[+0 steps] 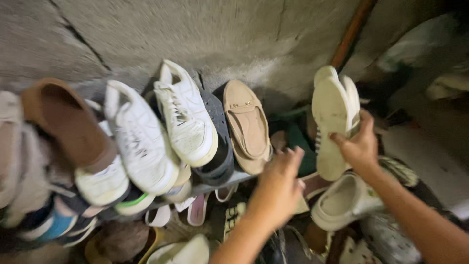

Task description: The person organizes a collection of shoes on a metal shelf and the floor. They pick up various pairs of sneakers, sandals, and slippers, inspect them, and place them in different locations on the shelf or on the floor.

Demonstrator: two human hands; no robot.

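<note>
The right hand [359, 144] grips a cream-soled shoe [333, 124], fingers clamped around its right edge with the thumb on the sole. The shoe stands on end, its long axis nearly vertical, sole turned toward the camera, close to the rough concrete wall [244, 34]. The left hand [278, 188] reaches forward with fingers loosely apart, holding nothing, its tips just beside the heel of a tan loafer [247, 128], which lies up and to its left, toe pointing at the wall. Further left, white sneakers [185, 115] lean on the crowded shoe rack [215, 186].
</note>
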